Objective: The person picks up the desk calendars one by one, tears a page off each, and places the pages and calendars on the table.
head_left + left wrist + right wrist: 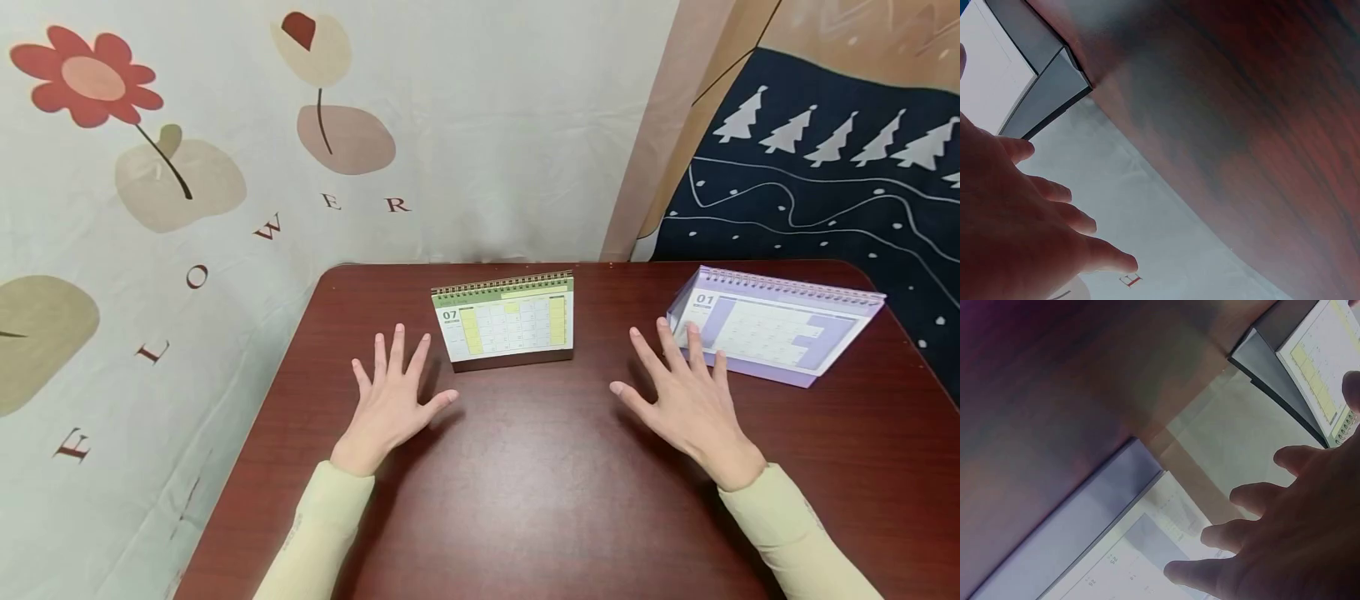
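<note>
Two spiral-bound desk calendars stand on a dark red-brown table. The green one (502,321), showing 07, is near the back middle; the purple one (780,329), showing 01, is at the back right. My left hand (387,408) is spread palm down, left of and in front of the green calendar, holding nothing. With fingers also spread, my right hand (686,400) hovers in front of the purple calendar and overlaps its left corner in the head view. Whether it touches that calendar I cannot tell. The right wrist view shows both the purple calendar (1141,544) and the green calendar (1316,369).
The wooden table (525,483) has rounded back corners. Behind it and to the left hangs a pale cloth (480,125) printed with flowers and letters. A dark blue cloth with white trees (810,192) hangs beyond the back right edge.
</note>
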Tool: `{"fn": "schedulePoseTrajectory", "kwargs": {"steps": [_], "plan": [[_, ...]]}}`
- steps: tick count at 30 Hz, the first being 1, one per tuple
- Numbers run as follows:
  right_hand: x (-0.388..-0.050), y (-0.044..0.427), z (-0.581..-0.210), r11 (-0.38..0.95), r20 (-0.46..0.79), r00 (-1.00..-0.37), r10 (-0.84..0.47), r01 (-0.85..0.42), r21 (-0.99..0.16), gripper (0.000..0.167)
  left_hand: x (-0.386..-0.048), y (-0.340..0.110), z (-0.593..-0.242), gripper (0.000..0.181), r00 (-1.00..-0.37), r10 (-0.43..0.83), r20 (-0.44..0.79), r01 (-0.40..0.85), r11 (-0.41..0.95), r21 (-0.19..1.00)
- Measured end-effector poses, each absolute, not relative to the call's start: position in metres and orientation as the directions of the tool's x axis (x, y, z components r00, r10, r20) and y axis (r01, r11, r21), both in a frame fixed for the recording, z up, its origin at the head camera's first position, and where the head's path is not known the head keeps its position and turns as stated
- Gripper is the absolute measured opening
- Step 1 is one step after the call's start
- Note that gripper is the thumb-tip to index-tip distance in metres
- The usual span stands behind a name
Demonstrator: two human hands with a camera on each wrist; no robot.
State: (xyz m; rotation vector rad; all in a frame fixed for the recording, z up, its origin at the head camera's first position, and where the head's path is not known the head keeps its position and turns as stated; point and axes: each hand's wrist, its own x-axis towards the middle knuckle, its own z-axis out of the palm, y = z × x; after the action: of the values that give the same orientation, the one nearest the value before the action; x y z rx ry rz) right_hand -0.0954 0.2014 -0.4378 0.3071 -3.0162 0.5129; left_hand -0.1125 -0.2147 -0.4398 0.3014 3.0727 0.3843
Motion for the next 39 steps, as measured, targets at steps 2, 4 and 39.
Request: {"fn": "schedulePoseTrajectory", "kwargs": {"steps": [2,4,39], "plan": [[-0.096,0.200,-0.437,0.923,0.100,-0.977,-0.187,-0.210,-0.321,0.088,-0.112,-0.215,-0.440,0.103,-0.981,0.194,-0.005,0.187,0.950,0.249],[-0.097,0.197,-0.437,0.921,0.104,-0.976,-0.192,-0.216,-0.325,0.088,-0.112,-0.214,-0.440,0.103,-0.981,0.193,-0.005,0.185,0.948,0.258],[-0.129,0.135,-0.445,0.683,-0.024,-0.958,-0.286,-0.186,-0.707,0.098,-0.114,-0.185,-0.436,0.094,-0.980,0.188,-0.070,0.055,0.588,0.807]]}}
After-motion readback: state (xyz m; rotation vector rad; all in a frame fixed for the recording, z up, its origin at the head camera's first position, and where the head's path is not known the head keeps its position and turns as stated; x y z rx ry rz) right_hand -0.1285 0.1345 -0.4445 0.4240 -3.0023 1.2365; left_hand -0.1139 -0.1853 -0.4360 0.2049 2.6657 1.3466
